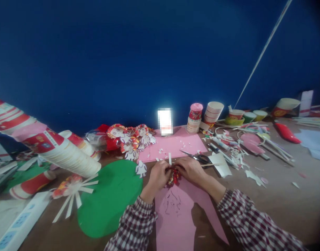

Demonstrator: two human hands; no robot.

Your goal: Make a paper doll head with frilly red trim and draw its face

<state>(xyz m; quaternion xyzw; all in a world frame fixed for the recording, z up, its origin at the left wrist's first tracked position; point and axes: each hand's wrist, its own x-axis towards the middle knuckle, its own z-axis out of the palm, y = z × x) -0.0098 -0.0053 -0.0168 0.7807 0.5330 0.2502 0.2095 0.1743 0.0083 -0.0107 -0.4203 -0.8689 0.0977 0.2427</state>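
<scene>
Over the pink paper sheet, my left hand and my right hand are close together. Both have their fingers pinched on a red and yellow paper cutting. A white paper strip sticks up behind the fingers. The fingers hide much of the cutting. Dark pen lines mark the pink sheet below it. A pair of scissors lies just beyond my right hand. To the left rest a green paper shape and a small white paper figure cutout.
Stacked paper cups lean in from the left, near a splayed cup with strips. Decorated paper figures lie behind. More cup stacks, paper scraps and a red object are at right. A blue wall stands behind.
</scene>
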